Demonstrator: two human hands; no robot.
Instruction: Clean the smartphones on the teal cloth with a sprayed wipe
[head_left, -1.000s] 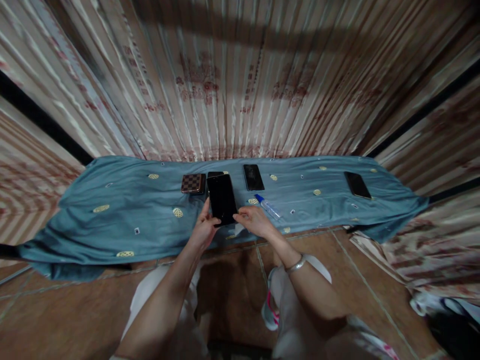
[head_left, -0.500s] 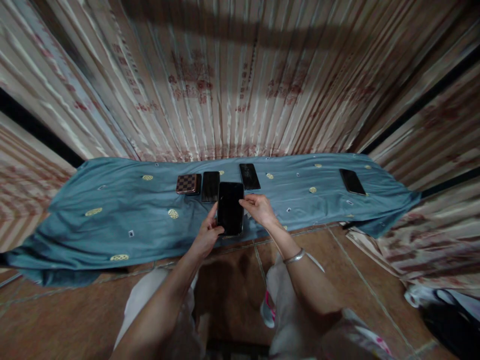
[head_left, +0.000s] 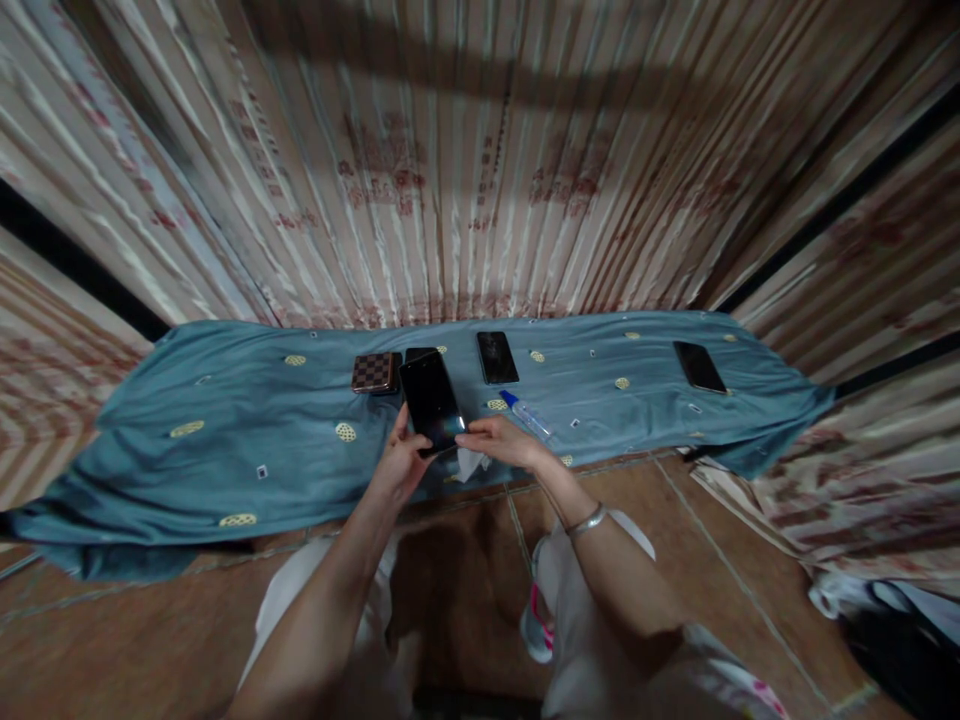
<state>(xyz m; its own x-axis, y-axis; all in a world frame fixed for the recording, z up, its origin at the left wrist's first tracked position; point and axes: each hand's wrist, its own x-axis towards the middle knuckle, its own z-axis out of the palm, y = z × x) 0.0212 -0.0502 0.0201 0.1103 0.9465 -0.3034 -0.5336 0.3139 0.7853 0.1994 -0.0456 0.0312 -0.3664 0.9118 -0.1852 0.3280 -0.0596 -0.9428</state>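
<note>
A black smartphone point(head_left: 433, 402) is tilted to the left above the blue cloth, its dark glossy screen facing up. My left hand point(head_left: 403, 462) grips its lower left corner, thumb on the front. At the lower right corner, the fingers of my right hand point(head_left: 501, 440) pinch the edge. White tissue-like material point(head_left: 470, 464) shows just below the right fingers; whether they hold it I cannot tell. Beyond the held phone, another dark phone point(head_left: 424, 354) lies mostly hidden. To the right of my hands rests a clear tube with a blue cap point(head_left: 526, 413).
The blue patterned cloth point(head_left: 300, 430) covers a long low surface. On it lie a checkered wallet-like item point(head_left: 373, 372), a phone point(head_left: 498, 357) near the middle and another phone point(head_left: 699, 366) at far right. A pleated curtain point(head_left: 450, 200) hangs behind; tiled floor point(head_left: 697, 530) lies in front.
The held phone has swung left and tilted from upright. My right hand has slid down from its right side to the lower corner. The blue-capped tube and white material now show.
</note>
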